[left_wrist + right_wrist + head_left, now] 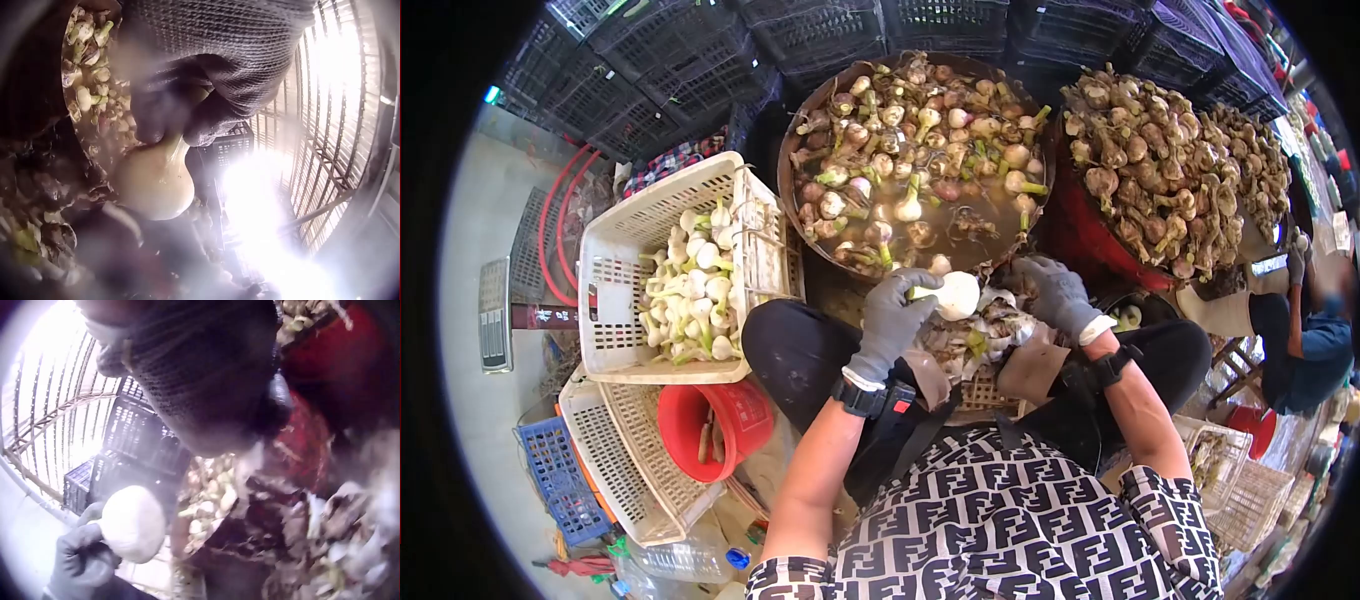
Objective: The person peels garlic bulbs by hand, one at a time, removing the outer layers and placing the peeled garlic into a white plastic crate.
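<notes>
My gloved left hand [894, 318] pinches a peeled white garlic bulb [957, 296] by its short green stem, with the bulb hanging from the fingertips in the left wrist view. Opposite it, my gloved right hand [1050, 294] is bent downward, apart from the bulb, over a heap of stripped garlic skins [990, 330] at my lap. A small shiny strip [280, 390] shows at the edge of the right glove in the right wrist view; I cannot tell whether these fingers hold it. Ahead, a round tub [788, 165] holds unpeeled garlic in muddy water.
A white crate [615, 300] of peeled bulbs stands at left, above a red bucket [745, 405] with handled tools inside. A red container [1100, 235] heaped with dry, unpeeled garlic [1170, 170] is at right. Black crates [820, 30] line the back; another person [1315, 345] sits far right.
</notes>
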{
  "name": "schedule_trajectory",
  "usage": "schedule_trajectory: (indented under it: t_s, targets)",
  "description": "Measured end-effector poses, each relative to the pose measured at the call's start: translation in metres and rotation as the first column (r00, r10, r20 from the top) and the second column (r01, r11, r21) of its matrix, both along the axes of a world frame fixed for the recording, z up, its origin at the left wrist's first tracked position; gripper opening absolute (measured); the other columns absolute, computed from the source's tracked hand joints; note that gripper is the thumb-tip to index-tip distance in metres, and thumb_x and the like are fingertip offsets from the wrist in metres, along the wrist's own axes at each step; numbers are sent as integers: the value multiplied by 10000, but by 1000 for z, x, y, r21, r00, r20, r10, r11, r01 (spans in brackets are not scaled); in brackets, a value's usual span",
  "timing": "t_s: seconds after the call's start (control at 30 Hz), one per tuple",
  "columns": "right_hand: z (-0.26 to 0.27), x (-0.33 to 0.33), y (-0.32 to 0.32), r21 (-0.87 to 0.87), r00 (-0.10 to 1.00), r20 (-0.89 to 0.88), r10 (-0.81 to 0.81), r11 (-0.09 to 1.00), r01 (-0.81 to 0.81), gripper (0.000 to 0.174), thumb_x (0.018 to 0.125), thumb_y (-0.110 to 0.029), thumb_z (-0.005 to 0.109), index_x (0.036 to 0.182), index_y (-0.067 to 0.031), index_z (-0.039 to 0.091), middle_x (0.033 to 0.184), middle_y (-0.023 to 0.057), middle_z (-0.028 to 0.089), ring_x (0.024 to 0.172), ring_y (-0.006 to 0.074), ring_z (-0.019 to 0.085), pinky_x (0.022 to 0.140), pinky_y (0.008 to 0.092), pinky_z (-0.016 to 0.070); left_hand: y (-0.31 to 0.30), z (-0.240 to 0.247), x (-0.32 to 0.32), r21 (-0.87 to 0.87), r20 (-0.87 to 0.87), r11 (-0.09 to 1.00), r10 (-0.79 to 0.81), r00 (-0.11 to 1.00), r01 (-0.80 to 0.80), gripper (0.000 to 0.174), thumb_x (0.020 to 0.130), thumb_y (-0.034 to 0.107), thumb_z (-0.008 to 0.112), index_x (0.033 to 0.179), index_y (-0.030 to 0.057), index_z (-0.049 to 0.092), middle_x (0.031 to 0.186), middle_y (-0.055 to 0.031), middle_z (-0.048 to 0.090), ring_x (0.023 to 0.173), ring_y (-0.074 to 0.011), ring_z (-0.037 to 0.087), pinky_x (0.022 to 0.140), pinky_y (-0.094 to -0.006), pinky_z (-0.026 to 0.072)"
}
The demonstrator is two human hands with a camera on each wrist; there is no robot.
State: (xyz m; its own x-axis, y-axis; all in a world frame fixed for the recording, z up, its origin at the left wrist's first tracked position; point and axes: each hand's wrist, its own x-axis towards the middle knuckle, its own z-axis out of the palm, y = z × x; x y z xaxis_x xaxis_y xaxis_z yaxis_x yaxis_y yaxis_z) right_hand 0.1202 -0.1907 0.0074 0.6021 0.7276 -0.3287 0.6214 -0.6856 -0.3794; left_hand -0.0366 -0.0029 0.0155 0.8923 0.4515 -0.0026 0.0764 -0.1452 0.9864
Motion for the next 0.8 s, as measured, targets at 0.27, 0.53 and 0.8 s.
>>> schedule_trajectory:
  t_s: [0.27,0.53,0.8]
  targets:
    - [1,31,-22,373,969,-241,52,927,43,511,531,-94,720,1017,-106,561,982,113,557,925,265,536,812,327,435,-43,2,35,-331,-31,926,-200,979,179,337,778,52,566,1105,21,496,1042,-69,542,830,-84,542,701,-207,465]
    - [32,88,-6,-379,990,87,109,923,-68,317,715,-238,531,998,-103,574,1002,106,582,940,265,551,761,358,456,3,-12,26,-529,-157,801,231,960,-279,252,825,31,483,1071,-9,516,952,-57,566,758,-90,561,660,-205,477]
    - [-121,77,119,-143,996,-31,-87,986,82,425,715,-205,493,1112,-53,483,1094,200,517,1016,340,488,858,366,400,16,-33,30,-517,-169,791,282,944,-328,226,838,35,465,1050,-11,528,934,-49,564,764,-96,560,662,-206,474]
